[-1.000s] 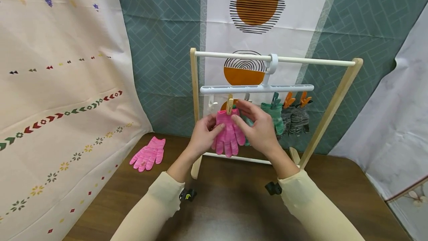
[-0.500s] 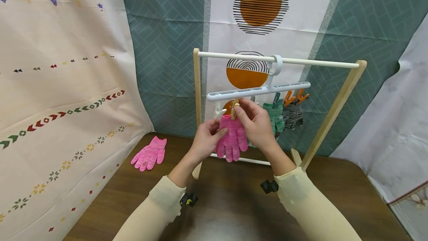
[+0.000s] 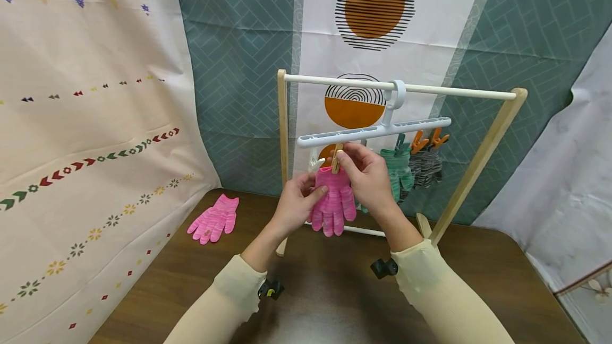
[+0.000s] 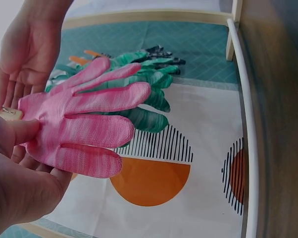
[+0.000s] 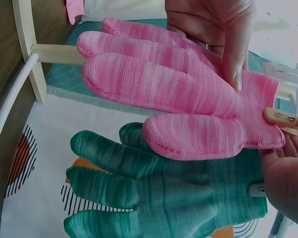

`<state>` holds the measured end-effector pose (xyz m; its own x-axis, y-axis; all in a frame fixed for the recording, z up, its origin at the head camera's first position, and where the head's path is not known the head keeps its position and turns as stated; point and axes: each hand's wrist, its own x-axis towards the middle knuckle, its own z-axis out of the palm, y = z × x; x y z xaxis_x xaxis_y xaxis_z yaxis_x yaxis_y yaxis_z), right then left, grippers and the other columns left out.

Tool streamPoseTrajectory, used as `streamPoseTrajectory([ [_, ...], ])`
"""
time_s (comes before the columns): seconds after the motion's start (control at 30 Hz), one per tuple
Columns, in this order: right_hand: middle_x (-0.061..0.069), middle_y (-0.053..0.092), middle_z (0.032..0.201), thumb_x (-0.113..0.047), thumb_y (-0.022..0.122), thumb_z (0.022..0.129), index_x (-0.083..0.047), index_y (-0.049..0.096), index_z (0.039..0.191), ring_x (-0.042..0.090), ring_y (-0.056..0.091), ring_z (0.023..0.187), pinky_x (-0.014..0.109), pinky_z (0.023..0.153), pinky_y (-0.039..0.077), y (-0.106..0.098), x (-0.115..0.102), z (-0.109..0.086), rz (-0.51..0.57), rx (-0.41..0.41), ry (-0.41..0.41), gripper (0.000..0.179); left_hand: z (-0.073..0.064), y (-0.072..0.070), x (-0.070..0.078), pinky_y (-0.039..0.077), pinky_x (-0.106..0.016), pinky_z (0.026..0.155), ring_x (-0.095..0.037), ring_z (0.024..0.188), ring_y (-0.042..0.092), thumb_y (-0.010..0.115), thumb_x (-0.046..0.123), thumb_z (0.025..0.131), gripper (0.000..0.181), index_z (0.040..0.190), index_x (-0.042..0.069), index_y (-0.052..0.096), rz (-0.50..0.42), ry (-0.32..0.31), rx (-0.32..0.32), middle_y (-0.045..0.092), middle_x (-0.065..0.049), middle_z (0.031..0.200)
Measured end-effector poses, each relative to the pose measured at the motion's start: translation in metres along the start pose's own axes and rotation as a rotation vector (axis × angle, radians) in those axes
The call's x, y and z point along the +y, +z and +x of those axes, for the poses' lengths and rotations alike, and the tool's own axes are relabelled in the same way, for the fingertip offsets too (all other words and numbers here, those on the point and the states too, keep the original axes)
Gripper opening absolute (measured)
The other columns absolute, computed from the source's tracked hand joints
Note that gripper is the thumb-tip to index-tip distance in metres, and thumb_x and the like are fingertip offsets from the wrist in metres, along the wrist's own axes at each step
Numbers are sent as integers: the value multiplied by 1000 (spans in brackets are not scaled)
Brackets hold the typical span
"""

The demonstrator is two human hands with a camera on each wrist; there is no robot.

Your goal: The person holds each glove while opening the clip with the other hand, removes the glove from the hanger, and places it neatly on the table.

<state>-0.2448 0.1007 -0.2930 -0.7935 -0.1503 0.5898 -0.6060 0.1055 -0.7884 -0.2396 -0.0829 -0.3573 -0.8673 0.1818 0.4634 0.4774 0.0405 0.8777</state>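
Observation:
A pink knitted glove (image 3: 332,200) hangs fingers down beneath the left half of a light-blue hanger (image 3: 368,132). My left hand (image 3: 298,200) pinches its cuff side between thumb and fingers. With thumb and fingers my right hand (image 3: 368,174) pinches the tan clothespin (image 3: 337,159), whose jaws sit on the glove's cuff in the right wrist view. Behind the pink glove hangs a green glove (image 5: 173,193), held by a grey clothespin (image 5: 257,189). A white clothespin (image 3: 315,161) hangs at the hanger's left end.
Another pink glove (image 3: 214,220) lies on the wooden table (image 3: 315,301) to the left. A rack with a white top rod (image 3: 454,89) carries the hanger. More green and dark gloves (image 3: 425,168) hang on the right, with orange clothespins (image 3: 419,142) above. Patterned cloth stands behind.
My right hand has shifted from the glove's side onto the tan clothespin. The hanger has tilted, its left end lower, and the pink glove has moved slightly down and right.

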Motion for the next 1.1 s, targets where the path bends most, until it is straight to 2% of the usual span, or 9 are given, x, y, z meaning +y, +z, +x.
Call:
streamPoseTrajectory([
  [0.23,17,75,118,-15,67,107,1,69,132,23,72,106,26,90,58,1,0,-1,18,17,14,30,-1,0,-1,61,-35,85,-29,100,75,70,7,103,31,131,-6,66,3,-7,0,76,-17,119],
  [0.4,24,73,120,-13,67,106,2,68,131,35,72,109,28,91,59,1,0,-2,64,20,23,29,-2,0,-2,62,-36,86,-29,100,75,70,8,103,31,130,-7,66,13,-4,2,76,-18,119],
  [0.5,23,73,119,-13,67,106,3,68,131,43,71,111,28,91,59,2,1,-2,74,21,18,29,-3,0,-2,62,-37,86,-29,101,75,71,9,103,32,131,-6,65,18,-8,3,76,-18,120],
  [0.63,26,72,119,-13,67,106,3,69,129,48,70,111,28,90,59,3,3,0,85,22,4,28,-3,-1,-3,62,-38,88,-30,104,75,71,8,103,34,133,-6,65,15,-10,3,75,-18,121],
  [0.7,27,72,118,-12,68,106,3,69,128,45,71,109,29,89,60,3,3,1,88,23,-3,27,-3,-1,-3,62,-39,89,-30,105,75,70,8,103,33,133,-6,65,13,-8,3,75,-18,122],
  [0.9,20,74,116,-16,69,106,0,71,128,24,75,103,30,89,60,3,3,2,63,31,-5,27,-2,-2,-3,61,-38,89,-30,105,75,70,6,103,30,130,-7,66,16,5,10,76,-18,120],
  [1.1,24,73,120,-17,69,106,0,71,129,27,75,105,29,90,60,3,4,3,52,29,7,29,-1,-2,-4,61,-39,90,-31,106,75,70,6,103,31,130,-8,66,21,12,15,76,-20,120],
])
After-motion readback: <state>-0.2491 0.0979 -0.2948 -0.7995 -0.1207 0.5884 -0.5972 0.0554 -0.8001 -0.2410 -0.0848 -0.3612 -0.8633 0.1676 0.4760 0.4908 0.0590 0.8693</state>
